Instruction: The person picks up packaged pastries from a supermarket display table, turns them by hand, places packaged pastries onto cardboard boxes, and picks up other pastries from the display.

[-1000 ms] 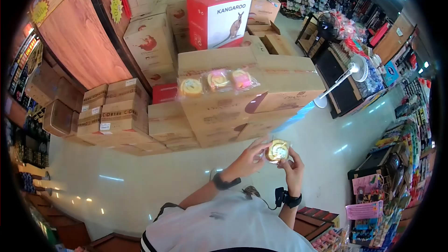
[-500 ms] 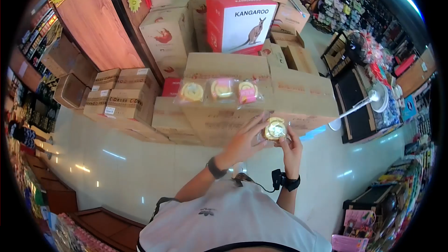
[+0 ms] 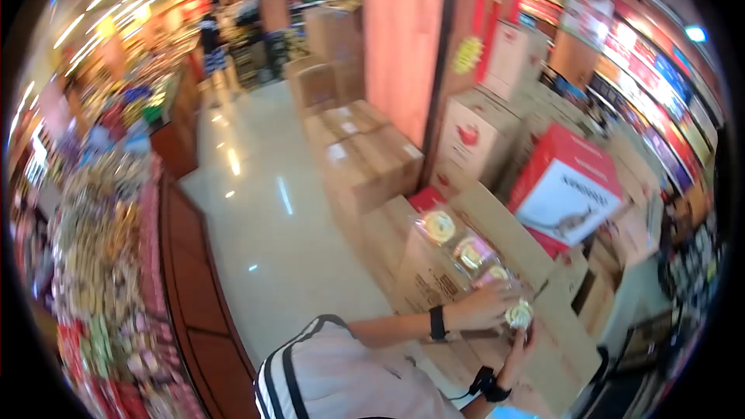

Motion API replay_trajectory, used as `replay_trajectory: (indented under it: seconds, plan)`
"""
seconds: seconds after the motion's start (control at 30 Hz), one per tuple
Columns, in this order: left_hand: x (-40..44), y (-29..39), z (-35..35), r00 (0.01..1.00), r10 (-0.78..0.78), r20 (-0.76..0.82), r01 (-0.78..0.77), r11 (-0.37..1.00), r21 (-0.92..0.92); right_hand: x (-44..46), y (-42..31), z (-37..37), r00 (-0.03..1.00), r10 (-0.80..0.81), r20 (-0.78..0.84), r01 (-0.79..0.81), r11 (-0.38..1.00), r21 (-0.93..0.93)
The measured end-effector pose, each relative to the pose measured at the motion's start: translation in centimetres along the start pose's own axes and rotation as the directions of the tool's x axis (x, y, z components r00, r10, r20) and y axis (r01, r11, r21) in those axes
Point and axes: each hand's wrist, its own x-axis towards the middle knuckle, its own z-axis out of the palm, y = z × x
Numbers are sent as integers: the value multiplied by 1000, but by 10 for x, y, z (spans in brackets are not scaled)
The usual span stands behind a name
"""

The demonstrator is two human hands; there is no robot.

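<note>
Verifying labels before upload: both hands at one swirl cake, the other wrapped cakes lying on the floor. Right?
Not the floor: the other wrapped cakes lie on a carton, per the head view. Left hand and right hand at one swirl cake: correct.

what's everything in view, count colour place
cartons: many, brown, centre to right
KANGAROO box: one, red and white, right
wrapped rolls: three, cream and pink, on carton
held roll: one, cream, lower right
counters: some, brown, left
goods: many, mixed, on counters
wood panel: one, pinkish, top centre
starburst tags: two, yellow, near top
shelves: several, mixed, upper right
person: one, dark top, upper left
floor: one, pale, centre left
shirt: one, white, dark stripes, bottom
wristbands: two, black, one per wrist
left grip: one, bare, at held roll
right grip: one, bare, on held roll
</note>
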Motion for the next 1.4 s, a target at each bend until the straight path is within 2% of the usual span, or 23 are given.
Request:
replay_trajectory:
  seconds: [0.03,0.07,0.17,0.4,0.5,0.6,0.7,0.8,0.9,0.93,1.0,1.03,1.07,1.13,1.23,1.33,1.4]
  plan:
    - [-2,-5,7,1000,-17,24,17,1000,23,5,4,1,997,-71,22,71,997,-7]
    - [-2,-4,5,995,-65,77,64,998,18,7,2,2,998,-60,20,60,998,-16]
    - [-2,-4,8,993,-107,46,107,994,-12,9,0,4,996,-89,11,89,990,-108]
    - [-8,0,5,992,-122,30,120,990,69,14,12,4,998,-54,38,56,997,-62]
    - [-5,1,3,992,-126,28,124,990,62,22,29,-1,965,-255,54,261,953,-155]
    - [-7,2,0,994,-108,7,107,993,43,24,36,-4,996,-90,24,90,996,1]
    - [-9,6,-4,996,-87,-37,88,995,49,24,35,-7,994,-111,4,111,994,1]
    - [-13,15,-9,989,-147,-29,148,988,34,26,42,-12,983,-175,-62,174,984,-24]
    - [-26,25,-13,979,-169,-115,169,986,-9,18,22,-22,983,-125,-137,120,992,-48]
    - [-31,24,-11,973,-157,-166,160,987,1,12,10,-21,967,-136,-217,109,985,-131]
    - [-47,23,-14,959,-134,-250,145,989,25,6,-7,-27,925,-318,-207,255,925,-283]
    - [-55,25,-20,952,-184,-245,187,982,-10,-2,-14,-31,897,-398,-194,313,880,-357]
    - [-61,32,-31,943,-236,-236,231,972,-50,-10,-28,-30,938,-262,-228,205,947,-247]
    - [-74,40,-46,909,-365,-200,355,931,-85,9,20,-58,946,-253,-204,208,953,-219]
    - [-97,43,-58,864,-453,-220,420,889,-180,0,30,-70,953,-238,-188,182,945,-273]
    - [-116,40,-81,887,-457,-61,450,888,-97,-1,45,-73,962,-222,-161,162,934,-320]
    - [-128,38,-91,809,-535,245,549,836,15,1,66,-75,971,-209,-115,155,920,-360]
